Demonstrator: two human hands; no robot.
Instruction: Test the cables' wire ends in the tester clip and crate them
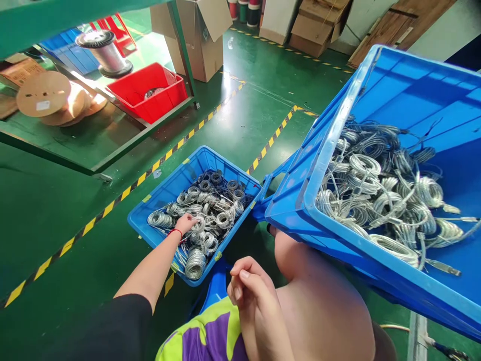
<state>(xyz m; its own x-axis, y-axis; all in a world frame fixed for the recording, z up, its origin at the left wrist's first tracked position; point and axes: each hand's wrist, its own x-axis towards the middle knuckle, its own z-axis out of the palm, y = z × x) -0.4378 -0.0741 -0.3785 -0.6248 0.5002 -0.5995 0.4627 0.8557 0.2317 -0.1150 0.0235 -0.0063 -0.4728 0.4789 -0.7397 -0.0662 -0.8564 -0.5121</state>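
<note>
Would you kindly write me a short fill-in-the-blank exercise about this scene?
The person's ____ hand reaches among the coiled cables in the smaller blue bin.
The bracelet on that wrist is ____.
The floor tape is striped black and ____.
In the picture, the larger blue bin stands to the ____ of the smaller one.

Missing words: left; red; yellow; right.

Left grip [185, 223] at coiled cables [203, 224]

Head camera: single view from above the lap [323, 301], facing forward and down; large blue plastic bin [424, 95] close at right, smaller blue plastic crate [169, 193] farther left, green floor [259, 108] beyond.
</note>
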